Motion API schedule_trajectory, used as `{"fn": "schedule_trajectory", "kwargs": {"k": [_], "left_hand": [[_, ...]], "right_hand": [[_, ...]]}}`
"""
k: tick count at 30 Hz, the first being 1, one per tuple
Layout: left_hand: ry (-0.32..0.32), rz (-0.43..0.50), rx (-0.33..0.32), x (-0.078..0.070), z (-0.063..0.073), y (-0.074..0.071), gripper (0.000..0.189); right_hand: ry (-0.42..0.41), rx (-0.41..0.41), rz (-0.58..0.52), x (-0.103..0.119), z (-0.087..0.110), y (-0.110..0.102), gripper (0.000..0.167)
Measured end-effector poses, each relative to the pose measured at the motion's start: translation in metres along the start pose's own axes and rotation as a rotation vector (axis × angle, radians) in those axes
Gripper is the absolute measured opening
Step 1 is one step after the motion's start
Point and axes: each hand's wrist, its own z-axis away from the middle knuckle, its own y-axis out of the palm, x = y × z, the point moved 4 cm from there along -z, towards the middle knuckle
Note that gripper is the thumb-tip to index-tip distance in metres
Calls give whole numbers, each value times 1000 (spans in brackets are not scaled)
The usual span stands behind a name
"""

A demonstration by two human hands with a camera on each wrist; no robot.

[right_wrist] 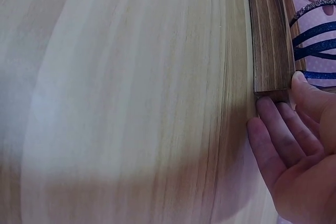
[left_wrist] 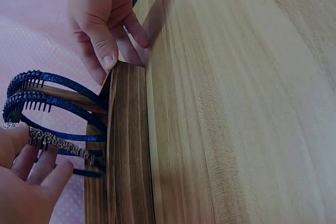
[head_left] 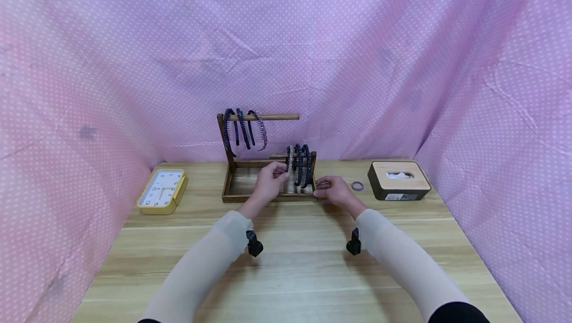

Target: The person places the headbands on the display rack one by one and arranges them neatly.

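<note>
My left hand pinches a glittery silver-and-dark headband that is around the short lower bar of a wooden headband stand. Beside it on that bar hang two dark blue headbands, seen in the left wrist view with small comb teeth. At the stand's right end, my right hand holds the corner. In the right wrist view its thumb lies over the rim and its fingers rest against the outer end. From the taller upper bar hang several more headbands, one partly pinkish.
A yellow clock lies at the left of the wooden table. Right of the stand are a small purple ring and a tissue box with a wooden top. A pink dotted cloth hangs behind and along both sides.
</note>
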Motion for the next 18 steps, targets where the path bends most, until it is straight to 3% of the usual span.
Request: {"fn": "schedule_trajectory", "kwargs": {"k": [18], "left_hand": [[1, -27, 5, 1, 0, -1, 27]], "right_hand": [[11, 11, 80, 6, 2, -4, 47]]}}
